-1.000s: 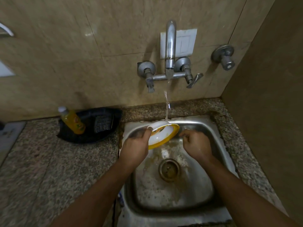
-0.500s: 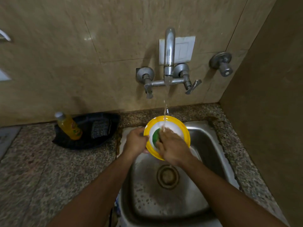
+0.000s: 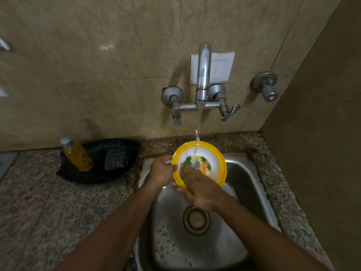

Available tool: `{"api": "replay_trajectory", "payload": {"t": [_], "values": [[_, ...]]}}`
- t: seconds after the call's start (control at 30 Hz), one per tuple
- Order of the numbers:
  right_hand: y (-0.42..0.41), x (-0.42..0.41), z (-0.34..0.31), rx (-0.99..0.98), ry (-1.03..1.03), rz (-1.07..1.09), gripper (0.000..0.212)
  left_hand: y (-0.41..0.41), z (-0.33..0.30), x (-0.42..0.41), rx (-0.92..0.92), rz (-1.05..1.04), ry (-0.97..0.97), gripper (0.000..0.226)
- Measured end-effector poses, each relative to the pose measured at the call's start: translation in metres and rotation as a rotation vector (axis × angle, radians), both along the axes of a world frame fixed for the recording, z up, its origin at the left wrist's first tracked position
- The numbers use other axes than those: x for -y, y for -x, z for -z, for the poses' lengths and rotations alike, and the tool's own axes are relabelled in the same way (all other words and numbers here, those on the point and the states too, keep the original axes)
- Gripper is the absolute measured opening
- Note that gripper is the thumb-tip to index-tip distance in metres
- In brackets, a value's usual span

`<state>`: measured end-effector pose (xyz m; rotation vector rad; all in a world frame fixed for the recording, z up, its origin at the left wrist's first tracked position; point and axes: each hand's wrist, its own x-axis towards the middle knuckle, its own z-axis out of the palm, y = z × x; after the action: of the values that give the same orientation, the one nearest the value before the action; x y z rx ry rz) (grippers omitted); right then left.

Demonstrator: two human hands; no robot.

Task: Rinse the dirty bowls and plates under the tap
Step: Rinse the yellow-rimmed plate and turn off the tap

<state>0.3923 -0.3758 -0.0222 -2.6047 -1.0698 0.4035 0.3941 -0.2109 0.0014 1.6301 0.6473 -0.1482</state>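
My left hand (image 3: pixel 163 170) pinches the yellow-rimmed plate (image 3: pixel 214 153) by its left edge, tilted over the sink (image 3: pixel 252 184) under the tap (image 3: pixel 203 75) stream — my right hand (image 3: pixel 197 189) lies flat, fingers spread on its face. Best to rub in circles, turning the plate — keeping the grip firm.
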Motion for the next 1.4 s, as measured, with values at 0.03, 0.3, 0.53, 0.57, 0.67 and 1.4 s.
{"api": "replay_trajectory", "payload": {"t": [0.03,0.3,0.53,0.57,0.67,1.4], "values": [[0.000,0.012,-0.001,0.043,0.012,-0.039,0.090,0.002,0.000,-0.003,-0.015,0.005,0.016,0.026],[-0.012,0.000,-0.002,0.013,0.058,0.069,0.107,-0.001,-0.005,0.012,0.006,0.044,0.060,0.028],[-0.012,0.050,0.004,0.231,0.168,-0.025,0.069,0.012,0.003,0.007,0.057,-0.038,0.079,0.027],[-0.013,0.046,0.002,0.216,0.182,0.002,0.076,0.012,0.005,0.010,0.070,-0.061,0.073,0.027],[-0.009,0.028,-0.009,0.215,0.006,0.041,0.056,0.004,-0.001,0.010,0.068,-0.130,0.077,0.025],[0.003,0.021,0.018,0.186,0.058,0.540,0.080,0.004,0.026,0.042,0.148,0.138,-0.219,0.033]]}}
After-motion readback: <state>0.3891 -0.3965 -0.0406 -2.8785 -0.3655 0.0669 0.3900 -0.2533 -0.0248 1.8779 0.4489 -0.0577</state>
